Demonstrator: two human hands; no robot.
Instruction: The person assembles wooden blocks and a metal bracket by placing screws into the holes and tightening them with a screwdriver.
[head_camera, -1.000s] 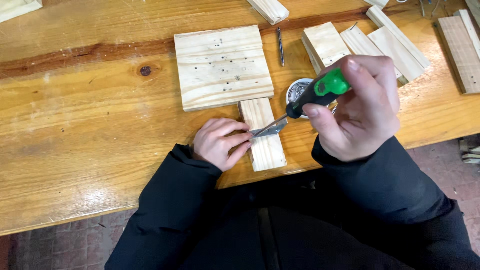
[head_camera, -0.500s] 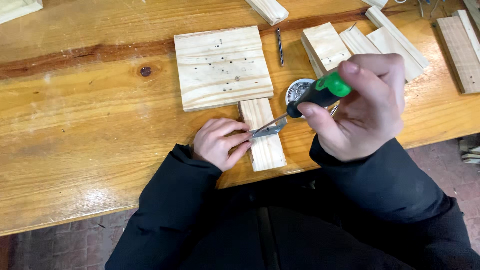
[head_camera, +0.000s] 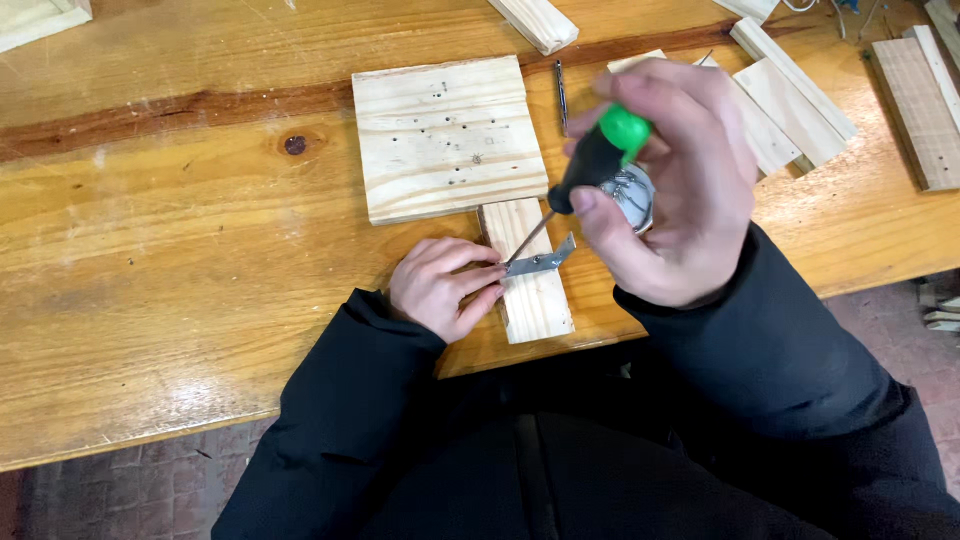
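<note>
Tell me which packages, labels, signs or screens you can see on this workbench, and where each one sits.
No labels, signs or screens show.
Only container: a small round metal tin of hardware, mostly hidden behind the right hand, right of the narrow pale wooden strip; silvery, markings not readable.

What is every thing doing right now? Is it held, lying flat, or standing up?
Screwdriver: held tilted in the right hand, tip down on the bracket.
Metal bracket: lying across the small wood strip, pressed by the left hand fingers.
Small wood strip: flat on the table, butted against the square board.
Square board: flat, dotted with small holes.
Round tin: open, mostly hidden behind the right hand.
</note>
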